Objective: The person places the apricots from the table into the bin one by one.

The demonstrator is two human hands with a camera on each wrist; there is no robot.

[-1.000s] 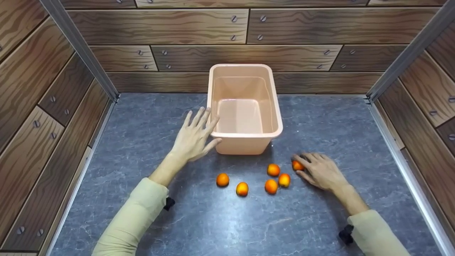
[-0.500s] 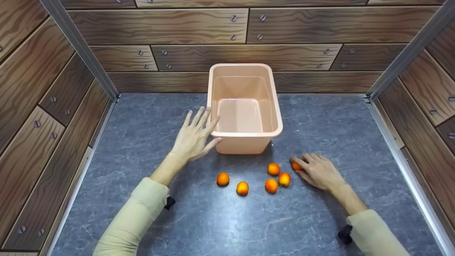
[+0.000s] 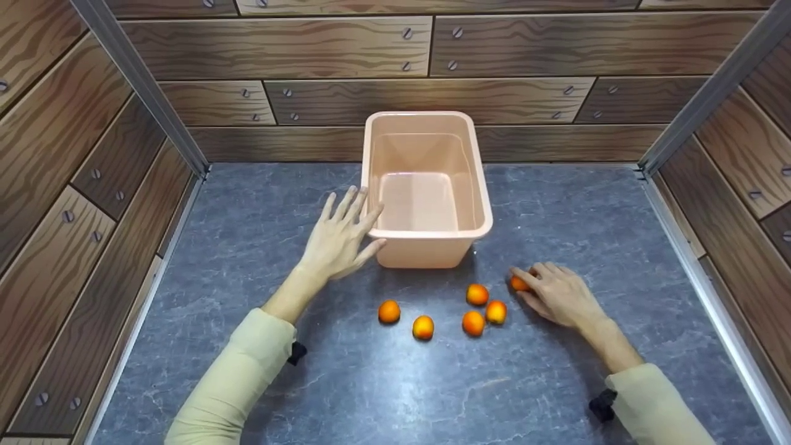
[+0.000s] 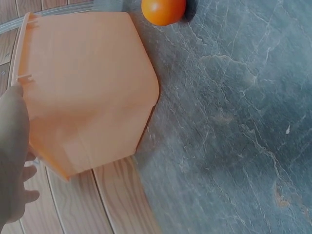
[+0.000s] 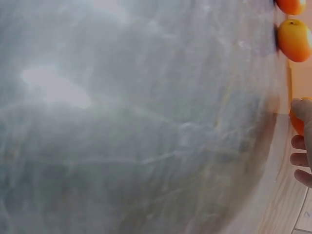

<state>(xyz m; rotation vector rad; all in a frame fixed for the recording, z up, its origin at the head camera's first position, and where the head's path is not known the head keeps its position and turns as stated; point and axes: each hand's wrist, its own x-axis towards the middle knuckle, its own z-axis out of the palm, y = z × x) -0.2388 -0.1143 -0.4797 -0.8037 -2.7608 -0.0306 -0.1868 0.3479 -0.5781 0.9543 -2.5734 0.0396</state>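
My left hand (image 3: 337, 247), fingers spread and straight, rests along the left front rim of a peach-coloured plastic tub (image 3: 423, 253). In the left wrist view the thumb lies along the rim of the tub (image 4: 87, 73). Right of the tub, my right hand (image 3: 562, 296) pinches a small round orange fruit (image 3: 519, 282) between thumb and index finger, low over the table. The right wrist view shows the thumb tip against that fruit (image 5: 297, 123), which the hand partly hides; the other fingers (image 5: 299, 159) are bent below it.
Several more orange fruits lie in front of the tub: a cluster including a yellowish one (image 3: 496, 313), a lone one (image 3: 423, 327) and another at the left (image 3: 389, 312). Wood-patterned walls (image 3: 346, 46) enclose the grey marbled table (image 3: 383, 389) at back and sides.
The right thumb and fingers have closed a little around the fruit, with a slight shift of the hand. The left hand, tub and other fruits stay in place.
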